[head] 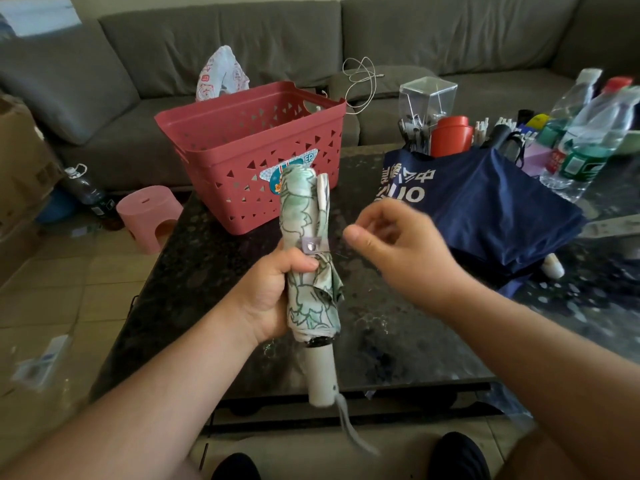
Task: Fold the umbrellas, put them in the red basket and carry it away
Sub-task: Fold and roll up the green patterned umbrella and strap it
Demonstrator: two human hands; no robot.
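The green umbrella (310,258) is rolled tight and stands nearly upright over the dark surface (214,271), handle down, with the left hand (273,296) closed around its middle. Its strap (314,244) looks snapped shut across the folds, so I'd say the folding of this one is done or a moment from it. The right hand (391,237) is just beside the strap, holding nothing, fingers loosely curled with thumb and forefinger near each other, blurred as if in motion. The red basket (256,147) sits on the far part of the surface, right behind the umbrella, and I can see nothing inside it from here, though its floor is hidden. The blue umbrella (485,209) lies to the right on the surface, its canopy loose and spread, not yet folded. So the next move, to my eye, is to drop the green one into the basket, lying it down or standing it on end so it clears the rim. Then the blue one needs gathering, rolling and strapping before the basket can be carried off.
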